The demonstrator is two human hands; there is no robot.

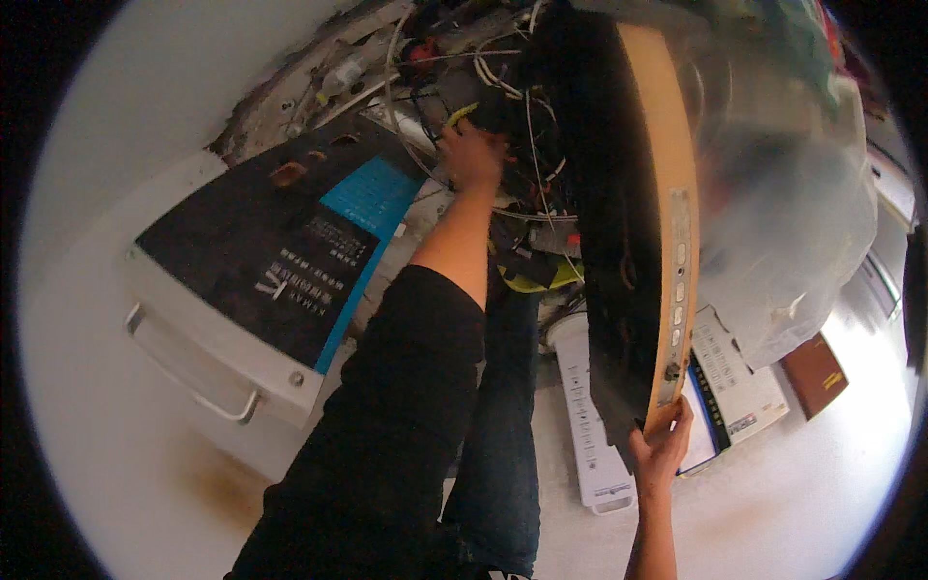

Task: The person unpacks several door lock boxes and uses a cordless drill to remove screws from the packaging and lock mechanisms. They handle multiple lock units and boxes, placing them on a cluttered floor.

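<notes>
A tall black device [619, 222] stands on its side, with a tan edge that carries a grey strip of buttons and a small knob. My right hand [662, 447] is closed on its lower end, thumb and fingers round the tan edge. Away to the upper left, my left hand [472, 157] reaches into a tangle of cables [541, 145]. Motion smears its fingers, so what they touch is unclear. A yellow-green strip [462, 114] shows right by the fingertips.
At left is a white cabinet with a handle [193, 367], a black and blue printed sheet [319, 232] on it. Under the device lies a white power strip [587, 416]. A clear plastic bag [783, 222], a white box [739, 387] and a brown booklet [814, 375] are at right.
</notes>
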